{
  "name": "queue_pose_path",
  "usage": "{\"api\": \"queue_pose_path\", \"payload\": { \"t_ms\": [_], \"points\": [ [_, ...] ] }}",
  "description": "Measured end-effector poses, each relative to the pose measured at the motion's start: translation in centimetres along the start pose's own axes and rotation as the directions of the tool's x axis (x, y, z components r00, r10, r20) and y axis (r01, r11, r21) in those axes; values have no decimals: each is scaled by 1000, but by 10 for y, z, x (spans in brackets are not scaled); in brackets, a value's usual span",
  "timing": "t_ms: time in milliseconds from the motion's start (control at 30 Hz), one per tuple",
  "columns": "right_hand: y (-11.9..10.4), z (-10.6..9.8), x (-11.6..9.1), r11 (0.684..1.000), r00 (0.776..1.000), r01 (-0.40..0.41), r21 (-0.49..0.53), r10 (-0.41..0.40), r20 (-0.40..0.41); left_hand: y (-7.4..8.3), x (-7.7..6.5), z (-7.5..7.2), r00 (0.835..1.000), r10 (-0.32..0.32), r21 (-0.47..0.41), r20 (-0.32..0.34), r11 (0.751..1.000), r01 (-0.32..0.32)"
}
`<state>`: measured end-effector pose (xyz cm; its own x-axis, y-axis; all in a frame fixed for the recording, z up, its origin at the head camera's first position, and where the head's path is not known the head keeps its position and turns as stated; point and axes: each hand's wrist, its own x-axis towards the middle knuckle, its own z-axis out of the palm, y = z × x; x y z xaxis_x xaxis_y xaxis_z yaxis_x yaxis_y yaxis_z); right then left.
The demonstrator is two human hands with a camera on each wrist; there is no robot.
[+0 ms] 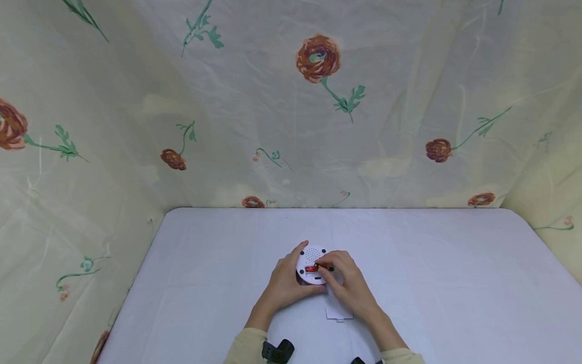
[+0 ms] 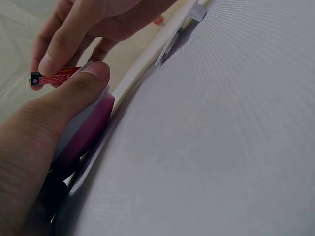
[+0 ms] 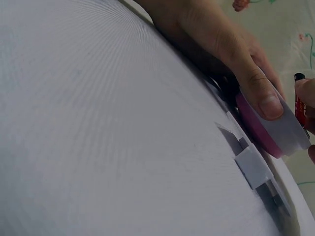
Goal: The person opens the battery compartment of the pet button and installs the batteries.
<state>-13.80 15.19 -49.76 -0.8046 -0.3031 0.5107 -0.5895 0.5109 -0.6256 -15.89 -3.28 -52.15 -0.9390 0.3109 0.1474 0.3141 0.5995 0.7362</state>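
White counter (image 1: pixel 436 268): round white-and-magenta plastic device (image 1: pixel 311 254), probably light, left hand (image 1: pixel 288 278) aptly clamping rim (image 3: pixel 255 125); right hand (image 1: pixel 344 277) pinching red cylindrical battery (image 2: pixel 61 76).

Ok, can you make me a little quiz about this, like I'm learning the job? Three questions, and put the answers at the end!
1. Fill the gap: the side of the gadget is white and ____.

2. Which hand pinches the battery?
A) left
B) right
C) both

3. True or false: the lid is fitted on the gadget.

Key:
1. Pink.
2. B, the right hand; the left hand holds the gadget.
3. False: the lid lies on the table.
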Motion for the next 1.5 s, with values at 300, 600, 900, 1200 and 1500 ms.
{"api": "queue_pose_path", "payload": {
  "t_ms": [300, 600, 900, 1200, 1500],
  "points": [
    [0, 3, 1, 999, 1000, 22, -27, -22, -7, 3, 0, -1, 1000, 10, 6, 2, 1000, -10],
    [-1, 7, 0, 999, 999, -38, 13, 38, 23, 0, -2, -1, 1000, 24, 36, -7, 999, -23],
    [-2, 6, -2, 999, 999, -41, -20, 41, 13, 2, -1, 1, 999, 39, 50, -11, 998, -39],
    [-1, 13, -5, 990, 990, -143, 9, 143, 2, 1, -3, 1, 999, 28, 36, -18, 999, -27],
    [-3, 11, -6, 982, 983, -183, 51, 184, -3, 1, -1, 3, 999, 36, 31, -14, 999, -35]
  ]
}}
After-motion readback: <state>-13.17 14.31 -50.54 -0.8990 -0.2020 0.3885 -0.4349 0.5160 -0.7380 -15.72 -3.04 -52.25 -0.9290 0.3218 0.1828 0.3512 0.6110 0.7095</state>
